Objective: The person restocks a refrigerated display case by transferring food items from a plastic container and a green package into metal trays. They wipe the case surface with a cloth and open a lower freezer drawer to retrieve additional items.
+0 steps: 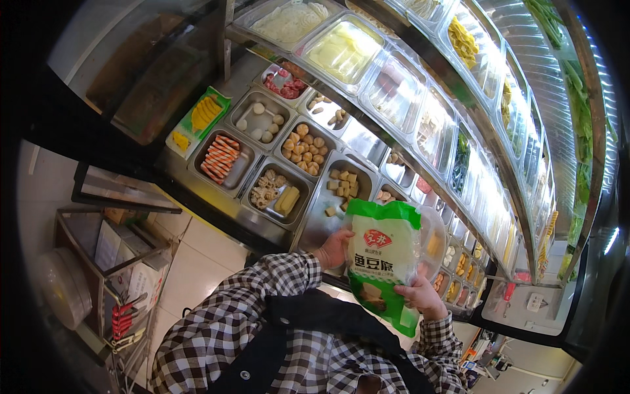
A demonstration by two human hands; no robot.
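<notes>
A green and white plastic food bag (381, 256) that bears writing is held up before my chest. My left hand (335, 250) grips its left edge. The fingers of my right hand (421, 294) are closed on its lower right side. Just beyond the bag lies a long steel pan (320, 221), partly hidden by it, with beige cubes (344, 184) at its far end. To the left of that pan, a smaller pan (268, 216) contains scored pale pieces and yellow sticks. What the bag holds is mostly hidden, though pale shapes show near its bottom.
Orange-striped sticks (220, 158) fill a pan at the left, near another green package (198, 123). Brownish balls (304, 150) sit in a further pan. Overhead, steel shelf rails (374, 125) carry clear tubs (342, 51). A framed cart (106, 276) stands on the tiled floor at left.
</notes>
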